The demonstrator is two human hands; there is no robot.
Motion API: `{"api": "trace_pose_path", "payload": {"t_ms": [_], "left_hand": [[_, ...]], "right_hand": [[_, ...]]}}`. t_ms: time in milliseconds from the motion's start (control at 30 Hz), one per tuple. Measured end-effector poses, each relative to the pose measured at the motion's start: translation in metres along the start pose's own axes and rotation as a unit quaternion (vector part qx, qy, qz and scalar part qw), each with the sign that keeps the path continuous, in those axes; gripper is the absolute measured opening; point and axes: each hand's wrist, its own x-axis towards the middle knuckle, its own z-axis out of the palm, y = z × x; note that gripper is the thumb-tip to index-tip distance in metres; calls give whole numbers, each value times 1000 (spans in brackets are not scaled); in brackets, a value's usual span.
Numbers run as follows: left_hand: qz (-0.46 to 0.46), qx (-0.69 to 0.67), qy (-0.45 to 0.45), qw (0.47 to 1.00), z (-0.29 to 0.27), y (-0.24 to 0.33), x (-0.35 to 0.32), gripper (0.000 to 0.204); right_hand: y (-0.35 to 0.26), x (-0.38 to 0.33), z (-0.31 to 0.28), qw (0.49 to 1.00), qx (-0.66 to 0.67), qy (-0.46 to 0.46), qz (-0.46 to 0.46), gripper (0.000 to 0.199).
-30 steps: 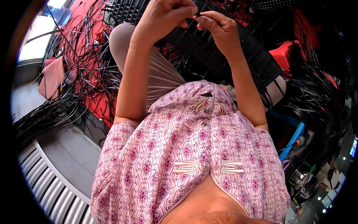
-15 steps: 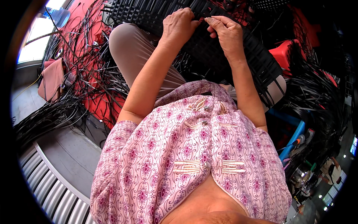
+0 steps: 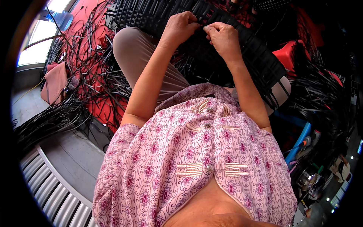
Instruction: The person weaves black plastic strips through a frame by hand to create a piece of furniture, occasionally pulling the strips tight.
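Note:
A black woven panel [image 3: 261,62] of flat strips lies slantwise across my lap, with strip ends hanging at its right side. Over it, my left hand [image 3: 179,29] is closed, its thumb and fingertips bent toward the centre. My right hand [image 3: 224,41] faces it in a pinch, thumb against forefinger, the other fingers curled. The fingertips of both hands nearly meet. Between them is what looks like a thin black strip, mostly hidden by the fingers and dark against the weave.
Loose black strips [image 3: 56,113] lie in heaps at left over red sheeting [image 3: 99,108]. A red plastic stool [image 3: 284,56] and a blue crate [image 3: 298,142] are at right. A clear bluish bottle [image 3: 62,19] stands far left; a ridged metal grille [image 3: 49,185] is near left.
Both hands have shifted slightly left and a little lower. My right hand has come nearer to my left, still pinching. The woven panel stays across my lap.

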Motion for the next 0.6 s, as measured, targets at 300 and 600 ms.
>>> {"api": "trace_pose_path", "payload": {"t_ms": [300, 600], "left_hand": [[-19, -43, -4, 999, -1, 2, -4, 27], [8, -81, -74, 994, -10, 5, -7, 33]], "right_hand": [[3, 21, 10, 971, -236, -17, -31, 22], [8, 32, 11, 963, -260, -42, -51, 21]]}}
